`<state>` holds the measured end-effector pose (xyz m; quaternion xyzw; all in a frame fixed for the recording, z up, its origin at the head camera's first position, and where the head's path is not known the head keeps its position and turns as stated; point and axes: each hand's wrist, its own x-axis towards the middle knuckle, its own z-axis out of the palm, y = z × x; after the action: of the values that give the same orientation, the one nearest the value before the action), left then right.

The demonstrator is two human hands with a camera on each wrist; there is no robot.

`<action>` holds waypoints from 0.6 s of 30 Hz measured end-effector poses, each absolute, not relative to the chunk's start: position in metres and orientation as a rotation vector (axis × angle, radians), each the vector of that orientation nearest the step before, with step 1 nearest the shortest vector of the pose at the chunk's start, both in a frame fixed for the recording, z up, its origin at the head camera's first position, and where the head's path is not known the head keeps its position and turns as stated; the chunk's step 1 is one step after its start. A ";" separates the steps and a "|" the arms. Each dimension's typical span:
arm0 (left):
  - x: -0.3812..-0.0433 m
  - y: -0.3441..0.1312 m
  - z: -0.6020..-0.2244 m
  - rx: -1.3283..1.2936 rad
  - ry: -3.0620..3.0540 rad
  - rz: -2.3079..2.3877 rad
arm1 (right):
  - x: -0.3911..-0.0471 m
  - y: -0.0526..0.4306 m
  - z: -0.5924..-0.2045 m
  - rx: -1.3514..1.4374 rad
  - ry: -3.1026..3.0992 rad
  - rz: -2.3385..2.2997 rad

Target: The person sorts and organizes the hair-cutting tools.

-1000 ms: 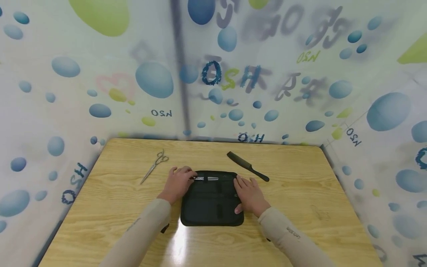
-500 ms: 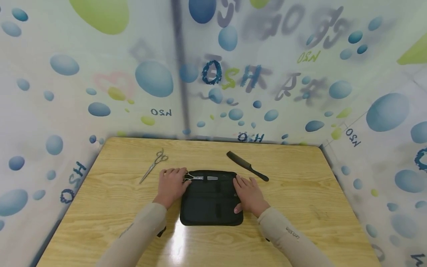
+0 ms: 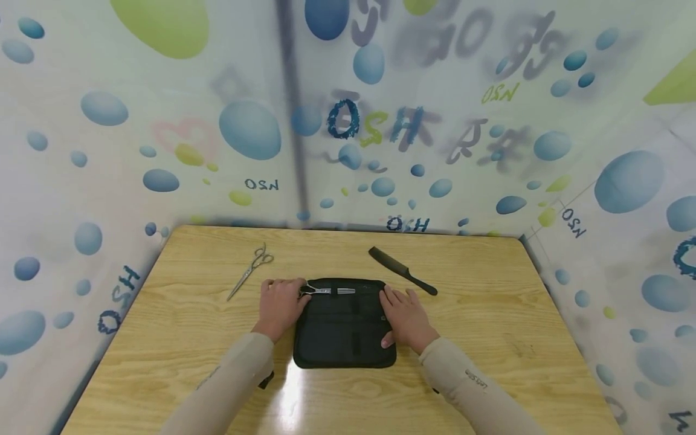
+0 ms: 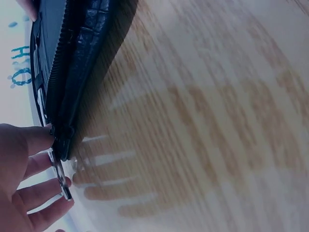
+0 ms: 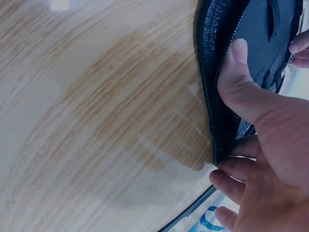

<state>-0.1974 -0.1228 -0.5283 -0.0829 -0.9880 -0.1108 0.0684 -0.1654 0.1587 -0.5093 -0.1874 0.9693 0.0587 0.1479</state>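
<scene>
A black zip-edged case point(image 3: 331, 338) lies spread on the wooden table in the head view. Across its far part lies a silver pair of scissors point(image 3: 345, 291), its blades passing under a dark loop. My left hand point(image 3: 280, 307) is at the case's far left corner, holding the scissors' handles between thumb and fingers. In the left wrist view, a metal finger ring point(image 4: 62, 181) sticks out past the corner among the fingers. My right hand point(image 3: 406, 319) grips the case's right edge, thumb on the inner face point(image 5: 236, 77) and fingers at the outer side.
A second pair of silver scissors point(image 3: 250, 273) lies on the table point(image 3: 489, 338) beyond my left hand. A black handled comb point(image 3: 402, 270) lies behind the case to the right. A wall point(image 3: 206, 90) with blue and green dots stands along the back edge.
My left hand has shifted left from over the scissors to the handle end, which uncovers more of the scissors. The right hand and the case have hardly moved.
</scene>
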 end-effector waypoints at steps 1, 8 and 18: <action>-0.198 -0.123 -0.529 -0.249 -2.974 -0.344 | -0.165 0.159 -0.509 -0.538 2.788 0.162; -0.199 -0.121 -0.531 -0.255 -2.952 -0.386 | -0.163 0.157 -0.505 -0.540 2.786 0.133; -0.198 -0.120 -0.531 -0.287 -2.924 -0.460 | -0.165 0.159 -0.507 -0.541 2.785 0.143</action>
<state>-0.1975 -0.1201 -0.5313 -0.0961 -0.9798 -0.1540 0.0839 -0.1647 0.1589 -0.5069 -0.1883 0.9693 0.0498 0.1500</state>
